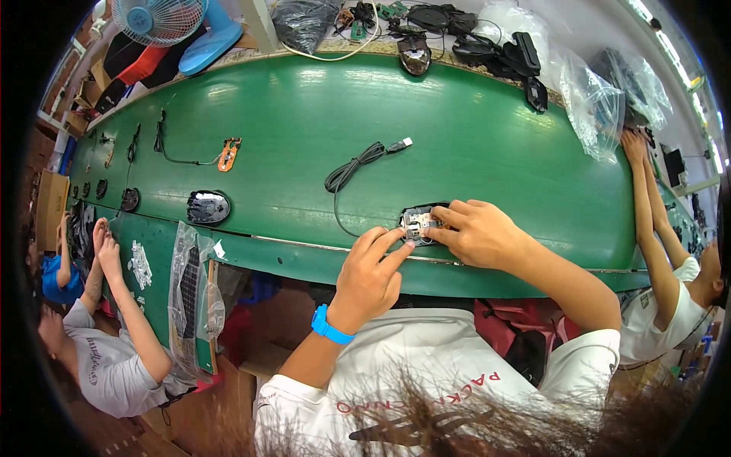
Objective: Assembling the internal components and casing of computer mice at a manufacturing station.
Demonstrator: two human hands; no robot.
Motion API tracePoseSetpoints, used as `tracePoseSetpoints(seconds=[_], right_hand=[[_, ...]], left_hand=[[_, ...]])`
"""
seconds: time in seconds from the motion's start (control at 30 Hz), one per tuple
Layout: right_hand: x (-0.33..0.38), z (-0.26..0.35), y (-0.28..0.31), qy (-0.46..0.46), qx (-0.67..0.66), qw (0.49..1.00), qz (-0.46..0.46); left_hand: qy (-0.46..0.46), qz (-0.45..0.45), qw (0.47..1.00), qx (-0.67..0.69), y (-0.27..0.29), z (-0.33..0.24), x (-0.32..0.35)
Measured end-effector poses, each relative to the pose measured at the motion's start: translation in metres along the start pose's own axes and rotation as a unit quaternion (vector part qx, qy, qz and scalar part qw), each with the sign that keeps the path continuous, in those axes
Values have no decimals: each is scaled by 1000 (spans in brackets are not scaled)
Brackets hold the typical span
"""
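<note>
An opened computer mouse (417, 222) lies on the green work surface near its front edge, its inner board showing in a dark shell. My left hand (369, 276), with a blue band on the wrist, grips the mouse's left and near side between thumb and fingers. From the right, my right hand (483, 234) has its thumb and fingertips closed on the other end; they hide part of the shell. A bundled black cable (355, 167) runs from the mouse up to a USB plug (406, 142) lying beyond it.
Left of me lie a dark mouse shell (208, 207) and an orange circuit board (229, 154) with its cable. Mouse parts (414, 55) and plastic bags (592, 99) line the far ledge. A bagged keyboard (189, 293) lies left. Co-workers' arms (129, 293) reach in at both sides.
</note>
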State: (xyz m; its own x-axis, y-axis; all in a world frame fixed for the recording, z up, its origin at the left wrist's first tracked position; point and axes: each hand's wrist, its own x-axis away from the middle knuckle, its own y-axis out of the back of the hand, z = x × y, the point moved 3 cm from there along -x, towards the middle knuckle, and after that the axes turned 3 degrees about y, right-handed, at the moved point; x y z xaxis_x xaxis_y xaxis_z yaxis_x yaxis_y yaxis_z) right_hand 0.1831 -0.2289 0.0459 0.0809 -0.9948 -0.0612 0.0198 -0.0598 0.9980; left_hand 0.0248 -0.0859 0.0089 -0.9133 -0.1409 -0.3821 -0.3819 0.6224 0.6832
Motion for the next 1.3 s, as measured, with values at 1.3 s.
tracePoseSetpoints(seconds=[1.3], right_hand=[[45,0,-15,-105,-109,964,-219]], left_hand=[[-102,111,983,-108,-12,-9,-43]])
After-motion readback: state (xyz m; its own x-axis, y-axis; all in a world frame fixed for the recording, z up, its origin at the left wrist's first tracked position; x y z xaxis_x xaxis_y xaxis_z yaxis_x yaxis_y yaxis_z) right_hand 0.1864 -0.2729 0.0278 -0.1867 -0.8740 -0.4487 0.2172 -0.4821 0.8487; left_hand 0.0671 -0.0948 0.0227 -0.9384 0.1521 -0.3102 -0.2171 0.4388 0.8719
